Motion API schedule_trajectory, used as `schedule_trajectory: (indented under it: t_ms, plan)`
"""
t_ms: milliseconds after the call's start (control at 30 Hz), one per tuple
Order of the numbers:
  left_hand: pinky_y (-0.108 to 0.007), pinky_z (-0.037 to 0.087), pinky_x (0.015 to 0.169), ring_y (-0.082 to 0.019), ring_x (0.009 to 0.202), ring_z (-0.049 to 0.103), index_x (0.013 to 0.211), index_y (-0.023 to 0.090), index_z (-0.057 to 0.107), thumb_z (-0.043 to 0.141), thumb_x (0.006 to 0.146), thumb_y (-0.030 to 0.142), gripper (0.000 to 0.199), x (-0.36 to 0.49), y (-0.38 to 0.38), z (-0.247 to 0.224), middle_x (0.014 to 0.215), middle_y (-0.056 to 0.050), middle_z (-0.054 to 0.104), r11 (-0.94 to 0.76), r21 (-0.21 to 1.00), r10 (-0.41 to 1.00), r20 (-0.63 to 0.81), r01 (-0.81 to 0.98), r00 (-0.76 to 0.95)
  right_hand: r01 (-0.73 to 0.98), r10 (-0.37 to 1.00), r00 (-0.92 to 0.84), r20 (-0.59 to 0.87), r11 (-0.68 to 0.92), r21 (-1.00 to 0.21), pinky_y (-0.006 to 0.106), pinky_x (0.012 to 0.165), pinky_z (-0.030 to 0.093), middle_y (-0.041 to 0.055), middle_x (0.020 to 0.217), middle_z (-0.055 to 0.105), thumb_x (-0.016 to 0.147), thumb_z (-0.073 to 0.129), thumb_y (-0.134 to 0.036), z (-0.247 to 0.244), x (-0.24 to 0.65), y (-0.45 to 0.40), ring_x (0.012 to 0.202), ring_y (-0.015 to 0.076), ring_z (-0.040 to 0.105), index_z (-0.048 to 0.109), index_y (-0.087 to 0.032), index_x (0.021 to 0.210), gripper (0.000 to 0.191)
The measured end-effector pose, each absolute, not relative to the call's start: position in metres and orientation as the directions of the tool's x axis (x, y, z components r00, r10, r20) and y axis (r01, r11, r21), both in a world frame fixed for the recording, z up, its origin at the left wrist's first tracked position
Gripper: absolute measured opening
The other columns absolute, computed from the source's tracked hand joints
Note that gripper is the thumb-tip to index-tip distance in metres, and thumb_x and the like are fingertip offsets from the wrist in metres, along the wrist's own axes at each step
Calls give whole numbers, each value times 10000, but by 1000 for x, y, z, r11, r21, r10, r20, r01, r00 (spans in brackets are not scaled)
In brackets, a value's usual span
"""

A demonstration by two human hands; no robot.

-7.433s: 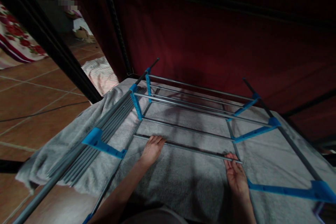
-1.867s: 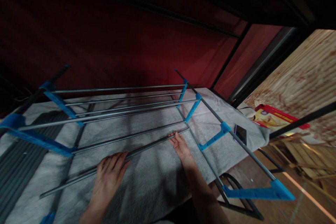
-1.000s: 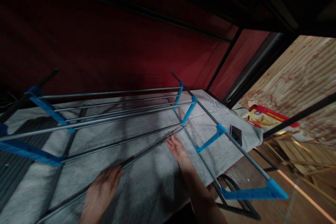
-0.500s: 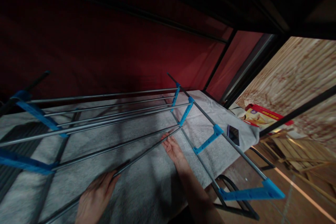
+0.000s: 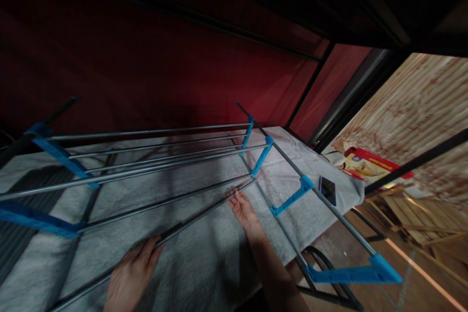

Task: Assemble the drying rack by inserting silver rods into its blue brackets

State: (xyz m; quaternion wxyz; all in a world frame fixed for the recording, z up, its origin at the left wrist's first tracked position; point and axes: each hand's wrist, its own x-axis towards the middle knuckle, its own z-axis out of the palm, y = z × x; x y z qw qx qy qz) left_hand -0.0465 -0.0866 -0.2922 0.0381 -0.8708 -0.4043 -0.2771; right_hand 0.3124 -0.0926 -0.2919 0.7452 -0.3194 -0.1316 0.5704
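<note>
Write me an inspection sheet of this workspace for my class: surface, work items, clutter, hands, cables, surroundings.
Surface: grey blanket, shadowed.
Work items: grey tube held slantwise; blue brackets joining bars; tube bundle at left.
Clutter: phone-like object on the blanket.
Hands: left hand wrapped around the tube; right hand fingering it near its far end.
Cables: cannot tell; left edge too dark.
Surroundings: dark red backing, corrugated wall, red-and-yellow box.

The person's bare left hand (image 5: 133, 271) shows from fingers to wrist; the bare, slim-fingered right hand (image 5: 243, 208) joins an uncovered forearm (image 5: 273, 268) that narrows toward the wrist. At the bottom edge, a small black-looking patch (image 5: 253, 303), apparently clothing, is too dark to show its fabric
</note>
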Motion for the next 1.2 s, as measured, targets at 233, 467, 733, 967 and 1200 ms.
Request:
schedule_trajectory:
  t_ms: [233, 467, 733, 967, 1200]
  plan:
    - [-339, 581, 746, -217, 804, 733, 1069, 201, 701, 406, 1042, 365, 338, -32, -93, -277, 932, -57, 782, -647, 21, 644, 551, 762, 531, -794, 942, 292, -164, 144, -591, 335, 999, 553, -10, 943, 775, 798, 856, -275, -292, 313, -96, 965, 161, 721, 741, -251, 865, 135]
    - [-369, 571, 816, -223, 870, 731, 1060, 234, 719, 418, 1035, 344, 321, -25, -94, -265, 958, -58, 781, -562, 173, 782, 429, 809, 452, -779, 940, 276, -200, 97, -620, 334, 1019, 556, -24, 929, 776, 799, 855, -308, -299, 320, -97, 950, 154, 732, 750, -264, 875, 137]
    - [-403, 531, 882, -239, 945, 687, 1106, 209, 712, 425, 1031, 272, 303, -19, -84, -236, 1007, -80, 745, -531, 191, 830, 316, 825, 461, -765, 922, 320, -220, 114, -634, 367, 1121, 514, -19, 979, 783, 805, 830, -281, -311, 325, -98, 989, 161, 737, 761, -279, 902, 119]
    - [-408, 507, 910, -228, 951, 690, 1139, 224, 698, 399, 1047, 301, 323, -21, -83, -237, 1030, -64, 749, -521, 172, 834, 314, 836, 454, -743, 918, 335, -213, 119, -658, 420, 1157, 495, 12, 1072, 783, 820, 773, -243, -311, 325, -100, 1133, 215, 720, 774, -333, 894, 117]
    - [-385, 526, 887, -220, 922, 719, 1117, 225, 713, 388, 1057, 365, 359, -28, -83, -245, 1008, -43, 776, -561, 135, 794, 364, 816, 486, -792, 928, 296, -224, 107, -601, 424, 1057, 556, -10, 1056, 789, 768, 847, -253, -307, 322, -99, 1048, 194, 735, 751, -300, 857, 139]
